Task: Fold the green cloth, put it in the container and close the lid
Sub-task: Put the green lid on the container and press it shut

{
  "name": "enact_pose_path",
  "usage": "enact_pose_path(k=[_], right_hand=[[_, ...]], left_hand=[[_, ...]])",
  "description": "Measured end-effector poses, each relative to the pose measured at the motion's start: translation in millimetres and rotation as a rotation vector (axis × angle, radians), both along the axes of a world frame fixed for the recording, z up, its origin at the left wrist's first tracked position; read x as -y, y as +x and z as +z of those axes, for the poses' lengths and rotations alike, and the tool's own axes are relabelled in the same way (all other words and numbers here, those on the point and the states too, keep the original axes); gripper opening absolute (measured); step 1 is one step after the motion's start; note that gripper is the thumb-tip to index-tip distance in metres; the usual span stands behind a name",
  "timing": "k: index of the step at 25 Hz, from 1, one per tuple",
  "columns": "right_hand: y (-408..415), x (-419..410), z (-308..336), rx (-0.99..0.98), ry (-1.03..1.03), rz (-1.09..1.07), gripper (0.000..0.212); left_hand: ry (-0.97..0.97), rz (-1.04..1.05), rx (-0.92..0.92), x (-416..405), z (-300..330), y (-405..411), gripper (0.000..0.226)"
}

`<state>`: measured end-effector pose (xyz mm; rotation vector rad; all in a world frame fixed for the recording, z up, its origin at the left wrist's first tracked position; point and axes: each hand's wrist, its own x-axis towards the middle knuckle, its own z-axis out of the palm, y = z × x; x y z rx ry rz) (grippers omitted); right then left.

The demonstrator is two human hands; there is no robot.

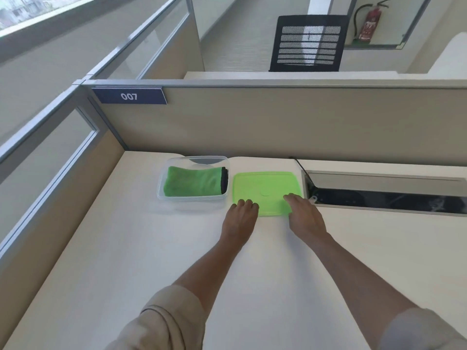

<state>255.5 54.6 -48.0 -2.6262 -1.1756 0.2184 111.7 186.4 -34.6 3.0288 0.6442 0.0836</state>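
The green cloth (192, 182) lies folded inside the clear plastic container (161, 190), which stands uncovered at the back of the desk. The green lid (265, 188) lies flat on the desk just right of the container. My left hand (240, 218) rests at the lid's near left corner, fingertips on its edge. My right hand (304, 213) lies on the lid's near right corner, fingers spread over it. Whether either hand grips the lid cannot be told.
A beige partition (278, 127) with a "007" label (129, 96) runs behind the desk (151, 261). An open cable tray (386, 195) sits in the desk to the right of the lid. A black mesh chair (307, 44) stands beyond the partition.
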Motion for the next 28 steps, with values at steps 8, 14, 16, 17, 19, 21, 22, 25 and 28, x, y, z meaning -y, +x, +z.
enact_pose_path(k=[8, 14, 16, 17, 19, 21, 22, 25, 28], right_hand=[[2.3, 5.9, 2.1, 0.137, 0.033, 0.016, 0.053], [1.1, 14.0, 29.0, 0.109, 0.151, -0.141, 0.053], [0.4, 15.0, 37.8, 0.094, 0.195, -0.165, 0.050], [1.0, 16.3, 42.0, 0.083, 0.229, -0.174, 0.048], [4.5, 21.1, 51.9, 0.057, 0.316, -0.179, 0.039], [9.7, 28.5, 60.9, 0.044, 0.409, -0.162, 0.027], [10.8, 31.7, 66.4, 0.040, 0.447, -0.153, 0.022], [14.4, 36.1, 83.8, 0.033, 0.494, -0.142, 0.013], [16.7, 39.8, 100.9, 0.044, 0.524, -0.166, 0.007]], left_hand=[[0.080, -0.074, 0.101, 1.5, 3.2, -6.4, 0.026], [0.084, -0.107, 0.209, 1.6, 26.1, -9.3, 0.040], [0.091, -0.121, 0.252, 1.2, 33.9, -11.1, 0.042], [0.090, -0.124, 0.269, 0.4, 38.1, -12.4, 0.043], [0.078, -0.112, 0.302, -2.2, 47.5, -13.3, 0.045], [0.054, -0.069, 0.346, -6.2, 57.8, -11.5, 0.039], [0.030, -0.045, 0.377, -9.0, 63.5, -11.6, 0.034], [-0.110, -0.006, 0.507, -21.7, 76.5, -11.7, 0.015], [-0.298, 0.053, 0.594, -33.4, 83.5, -17.2, 0.022]])
